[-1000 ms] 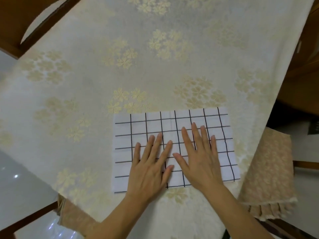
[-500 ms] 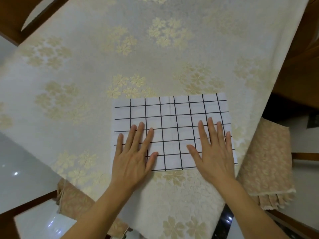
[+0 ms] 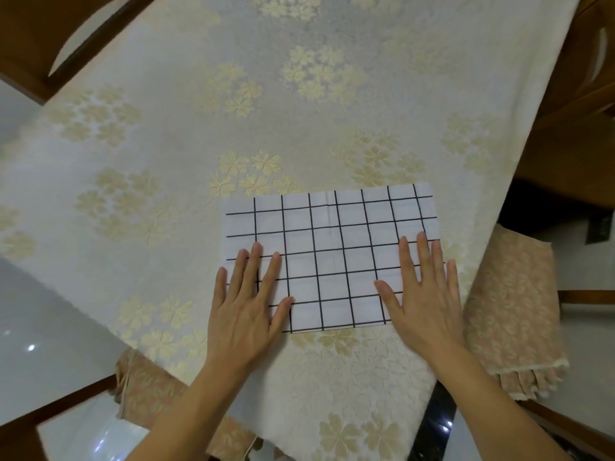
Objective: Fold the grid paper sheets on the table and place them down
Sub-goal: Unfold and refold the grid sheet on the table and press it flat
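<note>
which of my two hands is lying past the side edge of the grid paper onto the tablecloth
Your right hand: its little finger lies past the grid paper's right edge, on the tablecloth. The left hand's fingers all lie on the paper.

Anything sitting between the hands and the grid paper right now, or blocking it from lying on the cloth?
Nothing visible. The left hand and right hand press flat directly on the grid paper, which lies flat on the tablecloth.

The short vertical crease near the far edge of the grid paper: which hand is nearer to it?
Left, but only slightly. The left hand lies flat on the paper's near-left part, the right hand on its near-right part; the crease sits beyond both, a little left of the paper's middle.
</note>
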Available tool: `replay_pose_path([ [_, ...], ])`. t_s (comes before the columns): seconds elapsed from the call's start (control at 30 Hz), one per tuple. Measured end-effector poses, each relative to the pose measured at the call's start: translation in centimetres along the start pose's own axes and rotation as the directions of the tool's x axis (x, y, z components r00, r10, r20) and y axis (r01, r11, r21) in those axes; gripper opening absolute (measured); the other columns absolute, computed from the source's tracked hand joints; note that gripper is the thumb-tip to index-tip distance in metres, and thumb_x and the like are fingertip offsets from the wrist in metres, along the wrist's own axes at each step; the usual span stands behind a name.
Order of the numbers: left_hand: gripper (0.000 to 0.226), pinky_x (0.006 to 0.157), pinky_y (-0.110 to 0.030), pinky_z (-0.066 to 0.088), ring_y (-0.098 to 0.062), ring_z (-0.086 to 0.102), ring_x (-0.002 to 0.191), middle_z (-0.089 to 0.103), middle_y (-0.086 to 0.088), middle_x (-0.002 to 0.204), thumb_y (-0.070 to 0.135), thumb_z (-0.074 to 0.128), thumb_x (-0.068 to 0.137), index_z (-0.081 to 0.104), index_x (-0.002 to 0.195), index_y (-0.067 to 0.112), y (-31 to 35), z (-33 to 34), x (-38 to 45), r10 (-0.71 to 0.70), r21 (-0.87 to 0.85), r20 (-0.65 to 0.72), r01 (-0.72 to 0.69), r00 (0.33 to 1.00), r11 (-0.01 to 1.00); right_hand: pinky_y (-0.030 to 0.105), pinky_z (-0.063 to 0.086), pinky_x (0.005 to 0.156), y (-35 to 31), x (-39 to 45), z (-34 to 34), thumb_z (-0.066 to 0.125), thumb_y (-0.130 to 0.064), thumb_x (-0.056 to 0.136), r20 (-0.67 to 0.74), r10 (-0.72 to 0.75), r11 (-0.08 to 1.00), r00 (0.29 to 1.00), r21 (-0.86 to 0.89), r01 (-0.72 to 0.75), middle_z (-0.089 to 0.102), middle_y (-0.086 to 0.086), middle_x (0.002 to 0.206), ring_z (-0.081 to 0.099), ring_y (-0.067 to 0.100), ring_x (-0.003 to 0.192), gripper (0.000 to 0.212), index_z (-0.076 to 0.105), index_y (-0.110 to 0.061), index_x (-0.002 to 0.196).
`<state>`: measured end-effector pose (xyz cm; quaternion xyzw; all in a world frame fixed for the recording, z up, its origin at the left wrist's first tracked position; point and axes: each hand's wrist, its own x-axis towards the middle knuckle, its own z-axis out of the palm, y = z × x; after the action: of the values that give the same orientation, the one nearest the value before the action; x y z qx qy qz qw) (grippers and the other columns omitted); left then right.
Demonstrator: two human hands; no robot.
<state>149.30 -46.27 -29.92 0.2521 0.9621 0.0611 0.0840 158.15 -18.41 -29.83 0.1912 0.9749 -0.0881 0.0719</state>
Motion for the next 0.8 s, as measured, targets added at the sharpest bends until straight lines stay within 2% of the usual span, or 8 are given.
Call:
replay_pose_path([
  [0.13,0.067,0.121,-0.053,0.010,-0.022,0.005,0.153,0.005,-0.004,0.167,0.055,0.022,0.100,0.011,0.158,0.024,0.2,-1.4,0.1,0.029,-0.031,-0.004,-0.029,1.000,0.999,0.053,0.002,0.122,0.1,-0.1,-1.0,0.013,-0.070,0.095,0.036,0.001,1.000,0.999,-0.019,0.000,-0.017,0.003,0.164,-0.016,0.022,0.151,0.077,-0.009,-0.029,0.156],
  [0.23,0.064,0.122,-0.052,0.010,-0.020,0.003,0.153,0.004,-0.003,0.167,0.049,0.027,0.102,0.009,0.158,0.025,1.0,-3.0,1.4,0.190,-0.049,0.011,-0.189,0.982,0.981,0.054,0.001,0.122,0.4,-1.0,-2.0,0.021,-0.066,0.096,0.029,0.004,0.999,1.000,-0.032,-0.003,-0.014,0.003,0.165,-0.015,0.024,0.151,0.075,-0.005,-0.030,0.156],
  [0.3,0.061,0.121,-0.052,0.014,-0.019,0.003,0.153,0.005,-0.002,0.166,0.046,0.028,0.103,0.009,0.158,0.027,2.0,-4.1,3.1,0.344,-0.066,0.039,-0.341,0.938,0.938,0.054,0.006,0.122,0.5,-1.8,-2.5,0.022,-0.063,0.097,0.014,0.019,0.999,1.000,-0.036,-0.018,-0.008,0.004,0.166,-0.010,0.025,0.152,0.073,0.001,-0.029,0.157],
  [0.4,0.057,0.120,-0.051,0.025,-0.022,0.017,0.152,0.020,-0.005,0.164,0.038,0.035,0.101,0.023,0.156,0.024,4.1,-5.4,6.5,0.568,-0.034,0.075,-0.568,0.819,0.823,0.055,0.014,0.120,0.9,-3.0,-3.1,0.019,-0.060,0.098,0.014,0.106,0.994,0.994,-0.014,-0.105,-0.001,0.006,0.166,-0.003,0.027,0.152,0.070,0.008,-0.026,0.157],
  [0.53,0.062,0.117,-0.049,0.032,-0.027,0.036,0.144,0.039,-0.008,0.156,0.025,0.058,0.091,0.038,0.149,0.016,7.9,-6.3,11.3,0.769,0.016,0.111,-0.775,0.629,0.632,0.055,0.025,0.117,1.7,-4.0,-3.5,0.025,-0.055,0.096,0.015,0.200,0.980,0.980,0.010,-0.200,0.005,0.009,0.165,0.003,0.029,0.152,0.068,0.023,-0.022,0.156],
  [0.63,0.061,0.116,-0.050,0.033,-0.028,0.042,0.140,0.044,-0.010,0.152,0.021,0.064,0.087,0.045,0.145,0.013,10.9,-6.1,15.0,0.862,0.095,0.155,-0.876,0.482,0.472,0.054,0.025,0.118,2.0,-4.0,-3.6,0.026,-0.053,0.094,-0.004,0.257,0.966,0.966,0.024,-0.257,0.010,0.011,0.165,0.006,0.029,0.152,0.066,0.033,-0.021,0.152],
  [0.8,0.052,0.112,-0.050,0.037,-0.032,0.051,0.133,0.052,-0.013,0.145,0.018,0.064,0.085,0.054,0.136,0.011,15.5,-5.3,20.6,0.919,0.191,0.233,-0.941,0.318,0.278,0.055,0.025,0.118,2.0,-2.9,-3.6,0.029,-0.049,0.094,-0.024,0.307,0.951,0.951,0.056,-0.305,0.014,0.013,0.164,0.010,0.030,0.152,0.064,0.037,-0.019,0.150],
])
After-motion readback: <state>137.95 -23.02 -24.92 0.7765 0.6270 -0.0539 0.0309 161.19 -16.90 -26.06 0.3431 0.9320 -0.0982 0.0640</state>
